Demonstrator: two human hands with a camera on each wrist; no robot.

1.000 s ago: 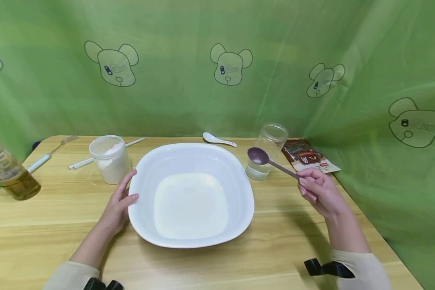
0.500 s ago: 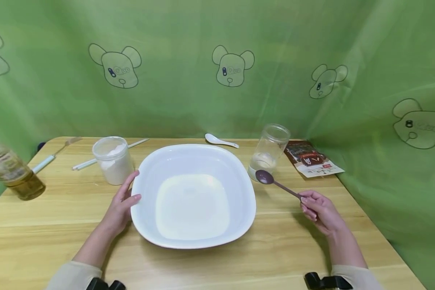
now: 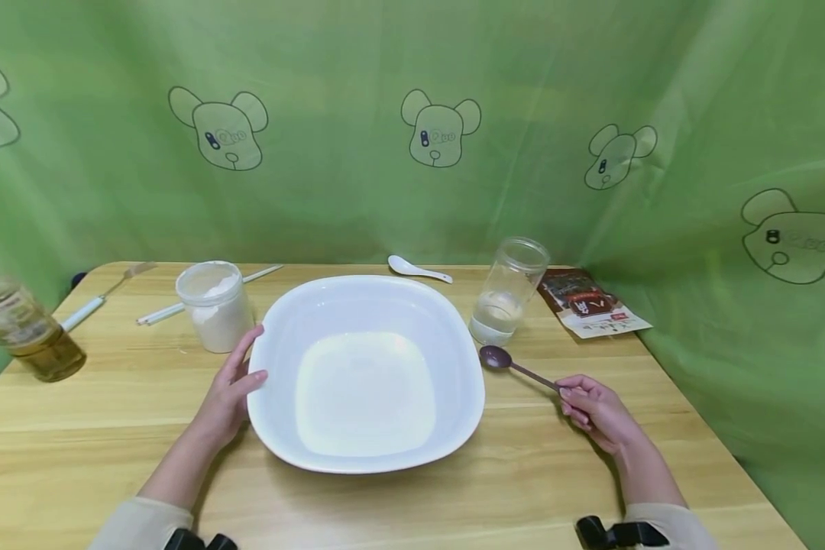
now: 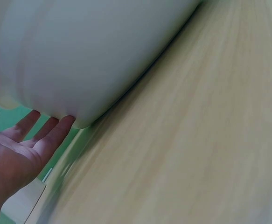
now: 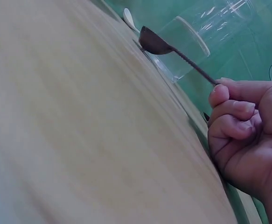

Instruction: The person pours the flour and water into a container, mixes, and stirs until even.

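A large white basin (image 3: 357,458) stands mid-table with whitish contents in its bottom. My left hand (image 3: 225,393) rests at its left side, thumb on the rim. In the left wrist view, the fingers (image 4: 56,135) are fairly straight, tips against the basin's outer wall. My right hand (image 3: 598,409) pinches the handle end of a dark purple spoon (image 3: 496,357) between thumb and forefinger; the other fingers curl in. The spoon's bowl is low over the table; I cannot tell whether it touches. Just behind it stands a clear jar (image 3: 498,309) with some clear liquid.
Left of the basin are a jar of white powder (image 3: 218,317), white sticks (image 3: 161,312), a light-blue-handled utensil (image 3: 82,312) and a bottle of amber liquid (image 3: 30,336). A white spoon (image 3: 415,270) lies behind; a brown packet (image 3: 587,302) lies right. Green curtain (image 3: 357,191) borders the table.
My right hand has lowered the purple spoon from in front of the clear jar down towards the table. The left hand has stayed at the basin's rim.
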